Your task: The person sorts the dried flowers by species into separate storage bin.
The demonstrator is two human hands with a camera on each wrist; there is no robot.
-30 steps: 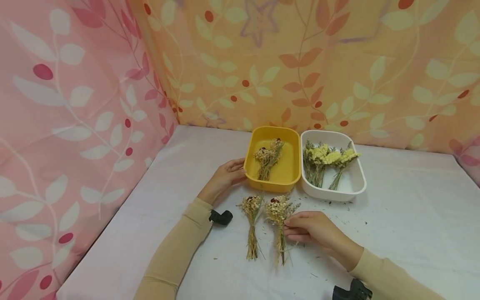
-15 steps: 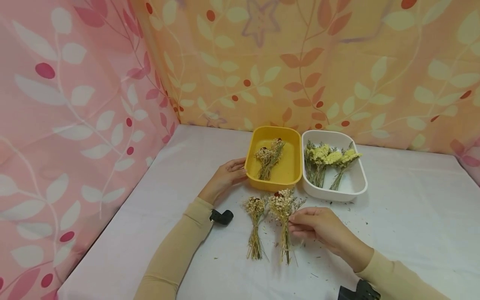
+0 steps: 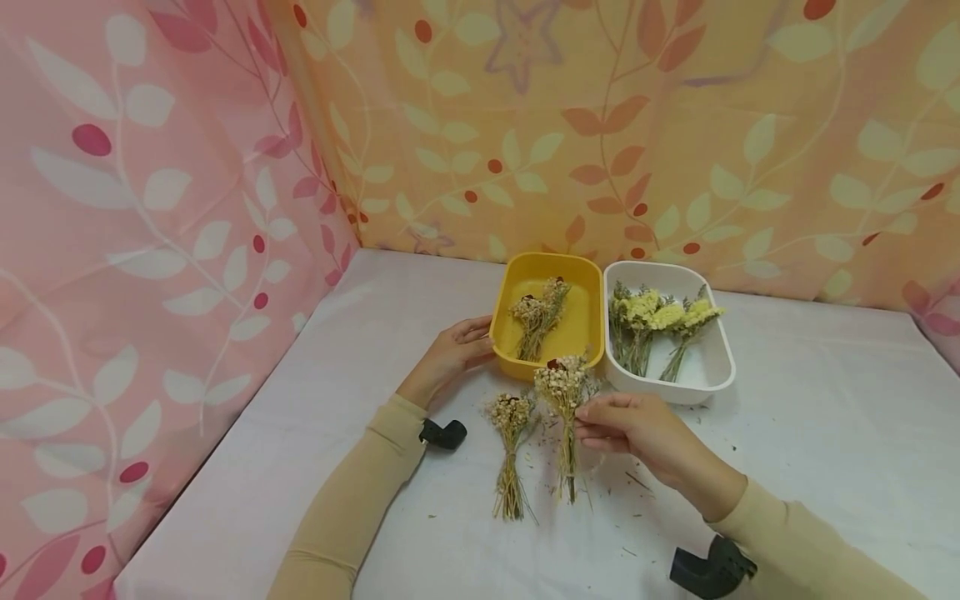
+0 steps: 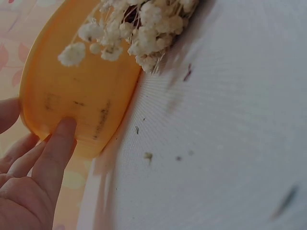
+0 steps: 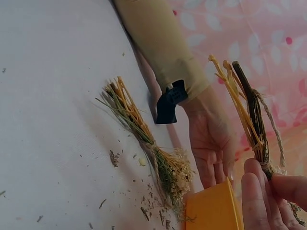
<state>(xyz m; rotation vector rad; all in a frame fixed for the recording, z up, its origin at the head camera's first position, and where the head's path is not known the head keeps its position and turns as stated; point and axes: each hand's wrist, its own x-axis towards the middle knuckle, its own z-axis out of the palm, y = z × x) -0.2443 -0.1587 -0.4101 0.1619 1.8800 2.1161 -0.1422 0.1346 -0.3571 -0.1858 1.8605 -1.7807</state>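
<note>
My right hand point(image 3: 637, 429) pinches a small dried flower bouquet point(image 3: 566, 387) near its tied middle, between thumb and fingers. Its cream heads with a dark red bloom point away from me, overlapping the front of the yellow box point(image 3: 547, 368). In the right wrist view its stems point(image 5: 249, 105) and a loose twine end stick up above the fingers. My left hand point(image 3: 457, 348) rests its fairly straight fingers against the outside of the yellow box's near left corner. A second cream bouquet point(image 3: 510, 454) lies on the table between my hands. More cream bouquets point(image 3: 540, 317) lie inside the yellow box.
A white box point(image 3: 720, 367) stands against the yellow one's right side, holding several yellow-flowered bouquets point(image 3: 660, 317). Plant crumbs point(image 3: 637, 481) are scattered over the white tablecloth point(image 3: 825, 433). Patterned cloth point(image 3: 450, 125) hangs behind and to the left.
My right hand has raised the bouquet and carried it forward to the yellow box's front edge. The other bouquet shifted slightly right at first. My left hand stays at the box.
</note>
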